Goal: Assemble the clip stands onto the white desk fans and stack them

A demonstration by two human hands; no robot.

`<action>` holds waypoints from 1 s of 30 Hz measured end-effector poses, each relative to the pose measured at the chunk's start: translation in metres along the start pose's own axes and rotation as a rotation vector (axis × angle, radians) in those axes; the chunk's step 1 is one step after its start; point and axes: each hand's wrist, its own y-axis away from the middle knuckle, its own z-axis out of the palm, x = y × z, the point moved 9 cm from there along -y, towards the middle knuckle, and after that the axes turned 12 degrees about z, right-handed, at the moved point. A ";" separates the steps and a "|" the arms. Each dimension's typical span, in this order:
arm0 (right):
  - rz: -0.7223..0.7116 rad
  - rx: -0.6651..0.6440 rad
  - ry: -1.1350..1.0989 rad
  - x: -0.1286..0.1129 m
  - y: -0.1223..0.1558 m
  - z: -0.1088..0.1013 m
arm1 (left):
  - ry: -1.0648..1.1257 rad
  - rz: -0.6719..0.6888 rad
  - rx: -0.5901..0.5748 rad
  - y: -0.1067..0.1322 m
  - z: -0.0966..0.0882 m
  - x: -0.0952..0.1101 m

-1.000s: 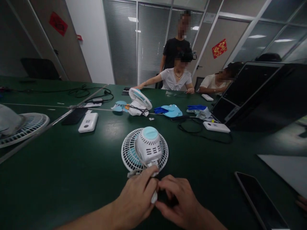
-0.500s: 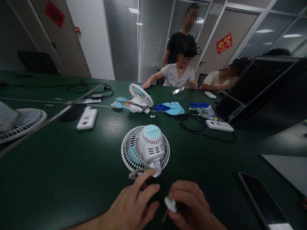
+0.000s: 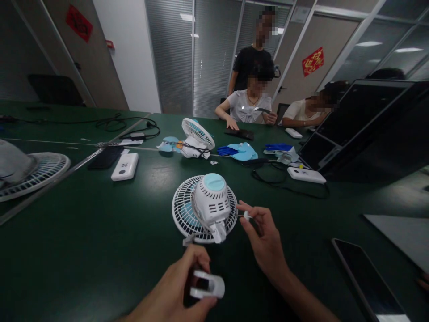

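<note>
A small white fan (image 3: 205, 208) with a light-blue cap lies face down on the green table (image 3: 83, 232) in front of me. My left hand (image 3: 182, 286) is closed around a white plastic clip piece (image 3: 208, 285) near the bottom edge of the view. My right hand (image 3: 263, 235) reaches toward the fan's right side and pinches a tiny white part (image 3: 247, 216) between thumb and fingers, just beside the fan's grille.
A second fan (image 3: 196, 138), blue blades (image 3: 241, 152), blue gloves (image 3: 276, 147), two white power banks (image 3: 125, 167) (image 3: 306, 175) and cables lie farther back. A dark phone (image 3: 367, 284) is at right, another grille (image 3: 31, 172) at left. Three people are at the far end.
My right hand has moved up and right from the near edge to the fan's side with the tiny part. My left hand pulled back and now holds the white clip piece.
</note>
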 end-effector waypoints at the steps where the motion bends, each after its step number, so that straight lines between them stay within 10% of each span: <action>1: -0.006 -0.042 0.041 -0.001 0.000 0.006 | 0.098 -0.043 0.035 -0.003 -0.001 -0.003; 7: -0.017 -0.127 0.239 -0.006 0.011 0.020 | 0.377 0.031 0.135 -0.006 -0.003 -0.008; 15: -0.410 -0.067 0.523 -0.040 0.040 0.035 | 0.419 0.105 0.268 0.004 -0.012 -0.015; 24: -0.317 -0.078 0.525 -0.034 0.032 0.029 | 0.281 -0.062 0.524 0.025 -0.037 -0.012; 30: -0.354 -0.061 0.520 -0.040 0.034 0.031 | 0.237 -0.081 0.460 0.016 -0.032 -0.020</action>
